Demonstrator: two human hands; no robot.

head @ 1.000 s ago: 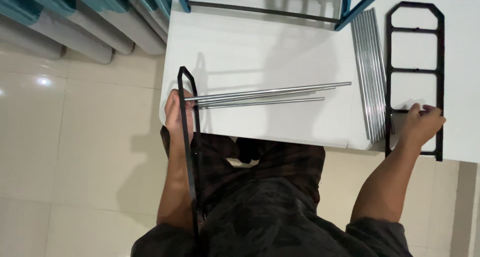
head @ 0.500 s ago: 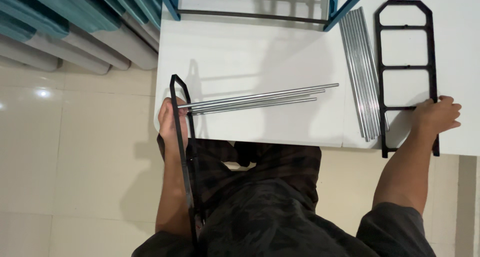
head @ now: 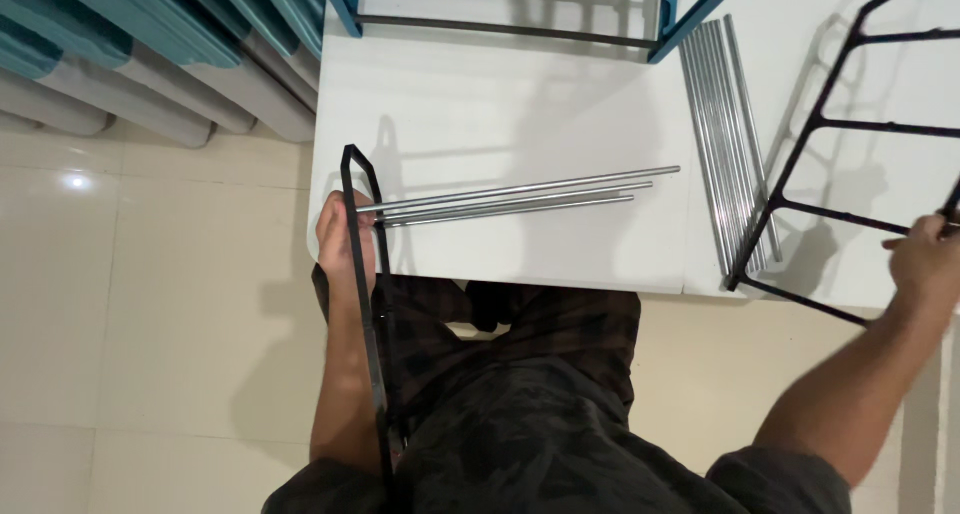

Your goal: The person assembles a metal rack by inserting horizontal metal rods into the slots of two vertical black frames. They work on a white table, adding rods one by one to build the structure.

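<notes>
My left hand [head: 345,244] grips a black metal side frame [head: 362,304] that stands on edge at the left end of the white table [head: 500,104]. Three thin silver rods [head: 520,196] run from that frame to the right across the table, their left ends at the frame. My right hand [head: 925,264] holds a second black ladder-shaped frame [head: 830,124] at the table's right edge and lifts it, so that it is tilted off the surface.
A bundle of several silver rods [head: 722,134] lies lengthwise on the table beside the lifted frame. A blue-framed rack [head: 540,4] stands at the far edge. Teal and grey stacked chairs [head: 150,54] are at the upper left on the tiled floor [head: 120,324].
My right hand has moved right and raised the second black frame off the table, tilting it. My left hand and the upright frame have stayed in place.
</notes>
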